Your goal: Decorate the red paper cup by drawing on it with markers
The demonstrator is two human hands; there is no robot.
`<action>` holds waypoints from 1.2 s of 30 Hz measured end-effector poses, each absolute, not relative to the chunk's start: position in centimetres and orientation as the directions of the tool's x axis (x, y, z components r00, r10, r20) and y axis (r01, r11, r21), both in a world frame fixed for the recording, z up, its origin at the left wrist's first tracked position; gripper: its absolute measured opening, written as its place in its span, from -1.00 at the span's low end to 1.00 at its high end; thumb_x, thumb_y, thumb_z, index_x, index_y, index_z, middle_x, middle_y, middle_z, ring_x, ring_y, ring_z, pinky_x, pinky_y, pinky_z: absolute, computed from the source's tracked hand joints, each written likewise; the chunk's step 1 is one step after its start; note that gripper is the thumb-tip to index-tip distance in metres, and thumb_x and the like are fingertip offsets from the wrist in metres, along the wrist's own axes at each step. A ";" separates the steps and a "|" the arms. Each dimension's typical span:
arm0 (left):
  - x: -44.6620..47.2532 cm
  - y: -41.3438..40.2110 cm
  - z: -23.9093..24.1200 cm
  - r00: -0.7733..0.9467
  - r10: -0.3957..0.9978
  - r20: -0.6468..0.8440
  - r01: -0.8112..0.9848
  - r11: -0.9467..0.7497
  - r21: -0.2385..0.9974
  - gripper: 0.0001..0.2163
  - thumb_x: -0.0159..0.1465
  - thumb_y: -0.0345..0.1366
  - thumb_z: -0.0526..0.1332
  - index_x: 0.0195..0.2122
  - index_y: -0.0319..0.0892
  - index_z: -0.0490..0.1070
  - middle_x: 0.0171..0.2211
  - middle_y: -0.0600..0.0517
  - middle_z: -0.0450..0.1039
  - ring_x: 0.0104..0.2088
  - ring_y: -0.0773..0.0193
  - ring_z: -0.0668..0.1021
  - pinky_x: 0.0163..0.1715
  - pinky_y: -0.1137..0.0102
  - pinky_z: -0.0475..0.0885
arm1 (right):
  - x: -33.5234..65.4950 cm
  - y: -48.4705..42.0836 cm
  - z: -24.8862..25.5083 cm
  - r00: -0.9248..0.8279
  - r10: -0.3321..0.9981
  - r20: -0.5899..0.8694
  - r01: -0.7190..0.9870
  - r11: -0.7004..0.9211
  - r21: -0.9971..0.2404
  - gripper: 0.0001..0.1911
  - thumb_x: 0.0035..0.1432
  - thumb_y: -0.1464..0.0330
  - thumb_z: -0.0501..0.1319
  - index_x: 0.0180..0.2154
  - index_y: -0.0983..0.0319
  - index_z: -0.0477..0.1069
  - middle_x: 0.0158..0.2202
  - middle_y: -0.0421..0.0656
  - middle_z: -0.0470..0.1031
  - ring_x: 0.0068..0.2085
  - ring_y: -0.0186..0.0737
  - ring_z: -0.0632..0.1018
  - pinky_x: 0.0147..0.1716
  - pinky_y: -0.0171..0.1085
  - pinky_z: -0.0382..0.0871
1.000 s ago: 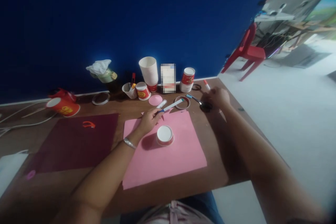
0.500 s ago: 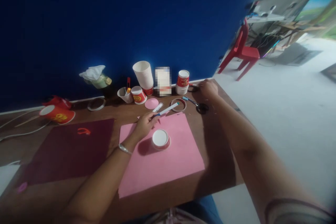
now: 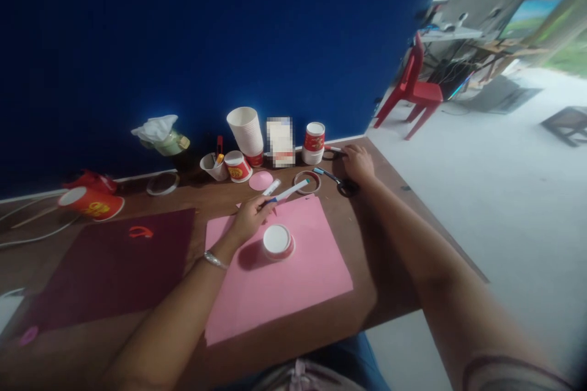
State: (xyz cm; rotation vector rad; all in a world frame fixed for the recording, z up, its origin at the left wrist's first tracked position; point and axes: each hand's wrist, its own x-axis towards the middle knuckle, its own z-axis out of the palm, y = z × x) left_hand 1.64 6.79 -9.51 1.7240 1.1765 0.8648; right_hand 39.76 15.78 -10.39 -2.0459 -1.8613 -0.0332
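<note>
My left hand (image 3: 251,219) is closed on a white marker (image 3: 293,189) with a blue part near my fingers and a teal end pointing to the right. Just below that hand, a paper cup (image 3: 277,239) stands upside down on pink paper (image 3: 293,293). My right hand (image 3: 359,164) reaches to the table's far right corner. Its fingers look loosely extended, beside a black ring-shaped item and a red-and-white pen (image 3: 334,149); whether they touch is unclear. Scissors with black handles (image 3: 347,187) lie right below this hand, partly shadowed.
A tape roll (image 3: 307,182), a pink paper disc (image 3: 261,181), a tall cup stack (image 3: 245,131) and red-and-white cups (image 3: 314,143) stand along the blue wall. Dark maroon paper (image 3: 119,275) lies left, carrying an orange-red piece (image 3: 140,232). A red chair (image 3: 422,91) stands beyond the table.
The view has shifted slightly, moving the scene left. My right hand has come a little back toward me, nearer the scissors. My left hand still holds the marker in about the same place.
</note>
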 end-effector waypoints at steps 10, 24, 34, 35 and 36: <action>1.8 6.9 -9.5 0.317 0.945 0.081 0.371 -0.202 0.906 -0.65 0.36 0.02 0.33 -0.18 -0.21 0.61 -0.41 0.05 0.57 -0.50 0.33 0.52 -0.45 0.44 0.45 | 37.2 14.2 -9.4 -0.078 0.985 0.157 0.977 0.107 -0.183 -0.57 0.51 0.37 0.12 0.27 0.17 0.57 0.31 0.05 0.58 0.29 0.07 0.42 0.33 0.00 0.22; 1.6 6.7 -9.1 0.326 0.938 0.114 0.300 -0.217 0.929 -0.57 0.38 0.11 0.29 -0.10 -0.20 0.62 -0.40 0.00 0.61 -0.51 0.32 0.51 -0.55 0.46 0.37 | 30.0 4.7 -7.3 -0.062 0.967 0.248 0.693 0.221 -0.686 -0.72 0.41 0.34 0.24 -0.02 0.22 0.71 -0.15 -0.04 0.72 -0.19 -0.11 0.62 -0.12 -0.22 0.46; 1.4 7.1 -6.2 0.467 0.850 0.242 0.318 -0.417 0.852 -0.64 0.40 0.03 0.33 -0.12 -0.19 0.69 -0.32 -0.02 0.65 -0.42 0.27 0.58 -0.38 0.39 0.52 | 24.8 5.8 -6.1 -0.353 0.904 0.243 0.075 0.286 -0.955 -0.39 0.34 -0.17 0.31 -0.09 0.26 0.67 -0.45 -0.24 0.46 -0.53 -0.39 0.34 -0.56 -0.34 0.26; 1.2 7.2 -6.0 0.488 0.836 0.250 0.331 -0.443 0.833 -0.63 0.42 0.04 0.32 -0.09 -0.18 0.69 -0.29 -0.03 0.66 -0.41 0.26 0.60 -0.36 0.38 0.52 | 24.6 5.9 -5.9 -0.346 0.903 0.253 0.038 0.283 -0.958 -0.34 0.36 -0.22 0.27 -0.11 0.26 0.67 -0.47 -0.25 0.42 -0.54 -0.38 0.33 -0.57 -0.34 0.26; 0.9 7.3 -5.9 0.497 0.825 0.269 0.348 -0.473 0.809 -0.63 0.44 0.03 0.31 -0.05 -0.18 0.69 -0.27 -0.04 0.67 -0.38 0.24 0.61 -0.34 0.36 0.54 | 24.6 5.9 -5.9 -0.328 0.907 0.266 0.010 0.284 -0.959 -0.31 0.36 -0.25 0.24 -0.12 0.26 0.66 -0.49 -0.26 0.40 -0.55 -0.37 0.34 -0.57 -0.33 0.26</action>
